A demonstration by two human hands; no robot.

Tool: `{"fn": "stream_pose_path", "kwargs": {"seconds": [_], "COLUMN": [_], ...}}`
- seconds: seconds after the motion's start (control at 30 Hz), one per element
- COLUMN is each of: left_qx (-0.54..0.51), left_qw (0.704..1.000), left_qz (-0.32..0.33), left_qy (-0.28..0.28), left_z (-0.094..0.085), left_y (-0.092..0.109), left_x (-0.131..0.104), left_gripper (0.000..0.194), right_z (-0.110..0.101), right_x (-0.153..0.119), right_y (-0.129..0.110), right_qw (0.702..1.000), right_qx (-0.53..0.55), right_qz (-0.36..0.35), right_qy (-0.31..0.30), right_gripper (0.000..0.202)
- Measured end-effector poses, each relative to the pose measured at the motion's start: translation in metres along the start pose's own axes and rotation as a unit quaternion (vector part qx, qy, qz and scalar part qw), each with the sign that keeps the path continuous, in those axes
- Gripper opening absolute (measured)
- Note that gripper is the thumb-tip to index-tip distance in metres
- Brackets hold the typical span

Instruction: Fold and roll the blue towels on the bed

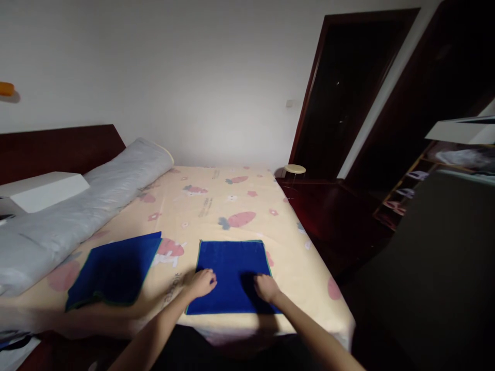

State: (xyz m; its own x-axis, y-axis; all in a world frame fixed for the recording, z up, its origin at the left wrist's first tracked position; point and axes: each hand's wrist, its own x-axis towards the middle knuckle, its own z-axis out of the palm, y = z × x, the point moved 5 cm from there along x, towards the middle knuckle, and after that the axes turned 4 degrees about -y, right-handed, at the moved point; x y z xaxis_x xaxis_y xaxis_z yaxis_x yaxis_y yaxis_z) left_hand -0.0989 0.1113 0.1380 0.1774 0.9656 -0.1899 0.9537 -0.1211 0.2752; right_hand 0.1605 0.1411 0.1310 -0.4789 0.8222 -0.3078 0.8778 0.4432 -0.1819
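Pale grey wall (201,87), brightest in the middle and dim toward the corners; dark wooden door (351,93) in a reddish-brown frame, a light switch (289,103) beside it; round-topped stool (295,169) near the bed's far corner; dark red floor (328,206); bed (216,198) under a cream sheet with pink carrots and flowers; dark headboard (58,147) at left; shelf rack (406,188) at right
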Motion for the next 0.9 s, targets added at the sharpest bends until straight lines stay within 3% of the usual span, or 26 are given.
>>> {"fn": "stream_pose_path", "kwargs": {"seconds": [0.13, 0.23, 0.3, 0.4, 0.57, 0.67, 0.77, 0.83, 0.9], "left_qx": [0.015, 0.022, 0.033, 0.065, 0.100, 0.104, 0.111, 0.112, 0.102], "left_qw": [0.999, 0.998, 0.993, 0.970, 0.958, 0.956, 0.952, 0.956, 0.966], "left_qz": [-0.011, -0.039, -0.087, -0.184, -0.226, -0.243, -0.243, -0.215, -0.171], "left_qy": [0.028, 0.036, 0.071, 0.142, 0.143, 0.129, 0.149, 0.164, 0.166], "left_z": [0.040, 0.075, 0.088, 0.094, 0.096, 0.095, 0.089, 0.085, 0.084], "left_y": [0.060, 0.062, 0.042, 0.003, -0.028, -0.034, -0.031, -0.021, -0.004], "left_x": [0.020, 0.006, -0.010, -0.031, -0.046, -0.051, -0.055, -0.052, -0.043], "left_gripper": [0.059, 0.058, 0.057, 0.062, 0.063, 0.062, 0.062, 0.061, 0.058], "right_z": [0.018, 0.048, 0.065, 0.085, 0.108, 0.118, 0.116, 0.106, 0.092], "right_x": [0.021, 0.017, 0.008, -0.008, -0.036, -0.047, -0.049, -0.043, -0.030], "right_y": [-0.070, -0.084, -0.069, -0.028, 0.028, 0.045, 0.049, 0.039, 0.016], "right_qw": [0.997, 0.994, 0.991, 0.982, 0.965, 0.964, 0.959, 0.959, 0.968], "right_qx": [0.040, 0.065, 0.084, 0.093, 0.071, 0.068, 0.075, 0.082, 0.090], "right_qz": [-0.021, -0.039, -0.025, 0.050, 0.153, 0.173, 0.196, 0.188, 0.130], "right_qy": [0.062, 0.073, 0.103, 0.159, 0.198, 0.193, 0.189, 0.194, 0.194], "right_gripper": [0.057, 0.055, 0.057, 0.065, 0.070, 0.073, 0.077, 0.074, 0.067]}}
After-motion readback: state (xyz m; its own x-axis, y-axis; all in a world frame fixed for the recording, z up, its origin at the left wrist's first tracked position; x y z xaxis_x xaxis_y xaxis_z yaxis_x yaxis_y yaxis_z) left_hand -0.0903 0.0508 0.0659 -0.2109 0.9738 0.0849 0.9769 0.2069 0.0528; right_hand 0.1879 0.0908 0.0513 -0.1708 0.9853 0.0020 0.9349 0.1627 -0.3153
